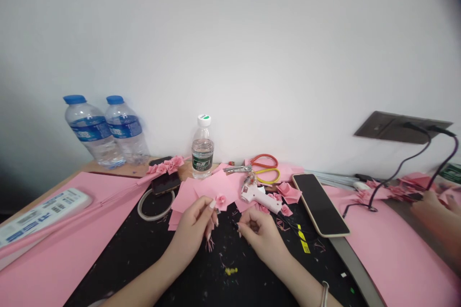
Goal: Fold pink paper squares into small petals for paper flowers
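You wear this camera on your head, so it looks forward and down across the bench (137,171) from just above and behind your hands. Your left hand (190,235) and right hand (261,237) sit close to the lens at the lower centre, forearms rising from the bottom edge. The white wall (230,43) behind fills the upper half, and the wide view curves towards the edges.

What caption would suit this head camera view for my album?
Left hand and right hand work a small pink flower over a black mat, beside a hot glue gun and scissors.
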`<state>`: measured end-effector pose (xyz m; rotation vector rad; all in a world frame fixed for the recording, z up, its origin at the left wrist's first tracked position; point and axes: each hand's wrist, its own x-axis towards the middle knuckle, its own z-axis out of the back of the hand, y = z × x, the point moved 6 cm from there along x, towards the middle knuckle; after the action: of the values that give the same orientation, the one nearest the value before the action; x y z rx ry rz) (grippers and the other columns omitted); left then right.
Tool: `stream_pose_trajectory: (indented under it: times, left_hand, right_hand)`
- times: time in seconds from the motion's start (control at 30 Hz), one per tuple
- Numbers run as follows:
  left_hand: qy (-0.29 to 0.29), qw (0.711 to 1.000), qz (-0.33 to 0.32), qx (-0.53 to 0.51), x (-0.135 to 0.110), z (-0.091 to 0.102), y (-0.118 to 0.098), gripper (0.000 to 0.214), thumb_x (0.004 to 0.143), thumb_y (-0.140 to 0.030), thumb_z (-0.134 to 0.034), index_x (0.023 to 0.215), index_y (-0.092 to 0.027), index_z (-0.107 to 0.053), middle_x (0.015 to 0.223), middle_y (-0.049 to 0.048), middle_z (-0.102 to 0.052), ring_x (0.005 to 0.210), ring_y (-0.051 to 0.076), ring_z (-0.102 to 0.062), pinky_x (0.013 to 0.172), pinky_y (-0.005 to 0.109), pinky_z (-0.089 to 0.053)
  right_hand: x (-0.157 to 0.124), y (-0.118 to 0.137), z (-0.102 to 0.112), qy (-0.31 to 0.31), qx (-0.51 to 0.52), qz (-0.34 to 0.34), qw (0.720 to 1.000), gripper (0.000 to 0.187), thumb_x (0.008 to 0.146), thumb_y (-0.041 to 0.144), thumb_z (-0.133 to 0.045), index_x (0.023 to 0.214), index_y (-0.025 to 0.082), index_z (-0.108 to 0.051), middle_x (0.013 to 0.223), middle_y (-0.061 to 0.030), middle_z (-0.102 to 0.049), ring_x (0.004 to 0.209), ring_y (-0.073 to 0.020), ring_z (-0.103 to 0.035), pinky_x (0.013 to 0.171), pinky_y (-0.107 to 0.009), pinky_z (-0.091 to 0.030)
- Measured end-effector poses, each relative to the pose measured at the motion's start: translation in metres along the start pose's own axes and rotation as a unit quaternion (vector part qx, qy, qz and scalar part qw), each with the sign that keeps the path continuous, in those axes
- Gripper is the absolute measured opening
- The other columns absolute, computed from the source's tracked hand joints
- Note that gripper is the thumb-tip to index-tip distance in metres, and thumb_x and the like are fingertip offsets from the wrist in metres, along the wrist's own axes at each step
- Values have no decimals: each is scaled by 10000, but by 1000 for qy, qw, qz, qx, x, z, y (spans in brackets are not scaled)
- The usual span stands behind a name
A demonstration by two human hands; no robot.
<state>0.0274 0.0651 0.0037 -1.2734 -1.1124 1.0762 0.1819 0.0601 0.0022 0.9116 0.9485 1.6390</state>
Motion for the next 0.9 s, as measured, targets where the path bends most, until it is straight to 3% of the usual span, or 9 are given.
stream_pose_trajectory:
  times: [0.07, 0.13, 0.27, 0.37, 0.9]
  left_hand:
    - [-34, 999, 2, -2, 2, 5, -2, 280, 845, -390, -440, 666, -175, -453, 546, -65, -477, 393, 57, -370, 417, 176, -281]
    - [-28, 1000, 10, -2, 2, 4, -1, 281, 839, -395, -445, 667, -173, -457, 551, -60, -487, 394, 59, -377, 415, 177, -283]
    - [54, 998, 23, 13, -1, -9, 3, 288, 843, -402, -429, 687, -166, -480, 602, -42, -531, 366, 52, -382, 400, 180, -310]
    - [102, 994, 21, 35, -5, -18, 4, 272, 846, -388, -437, 723, -160, -520, 653, -28, -560, 387, 53, -418, 417, 178, -326]
    - [105, 990, 15, 93, -7, -18, 3, 246, 839, -350, -449, 767, -164, -595, 749, 6, -635, 415, 72, -461, 461, 190, -372]
  right_hand:
    - [0, 3, 5, -26, -16, 15, 999, 182, 733, 169, -564, 585, 177, -459, 542, 35, -468, 469, -98, -405, 450, -210, -311]
    - [-2, 10, 9, -48, -40, 42, 997, 188, 754, 177, -544, 589, 180, -454, 550, 31, -458, 484, -106, -401, 461, -219, -311]
    - [-9, 26, 11, -49, -94, 110, 988, 56, 772, 122, -506, 778, 174, -527, 682, -1, -514, 551, -126, -448, 514, -239, -354]
    - [-11, 31, 8, -42, -119, 139, 982, 136, 768, 101, -518, 873, 186, -533, 770, -18, -531, 596, -136, -458, 544, -248, -374]
    - [-11, 30, 8, -60, -132, 135, 980, 239, 774, 65, -472, 974, 194, -499, 782, -20, -485, 618, -145, -462, 552, -257, -387]
